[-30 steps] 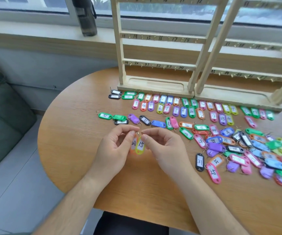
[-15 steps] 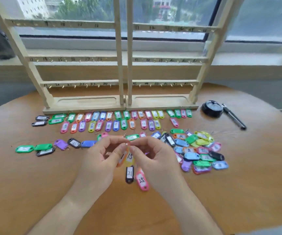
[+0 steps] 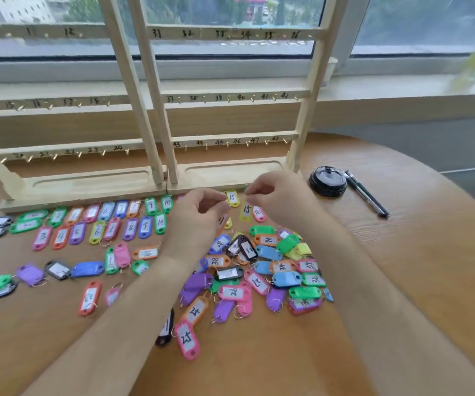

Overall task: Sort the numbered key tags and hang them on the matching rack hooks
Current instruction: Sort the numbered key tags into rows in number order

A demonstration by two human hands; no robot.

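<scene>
Right hand (image 3: 276, 201) pinches yellow tag (image 3: 247, 210) (left hand (image 3: 199, 215) pinches orange tag (image 3: 222, 222)).

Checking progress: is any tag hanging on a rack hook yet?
No: every hook in view on the rack is bare, and the loose tags all lie on the table.

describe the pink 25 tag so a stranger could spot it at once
On the round wooden table, find the jumbled pile of coloured tags in front of the right-hand rack. Follow it toward the person to its nearest tip, right of the left forearm. The pink tag marked 25 lies there, nearer than any other, a black tag at its left.
</scene>
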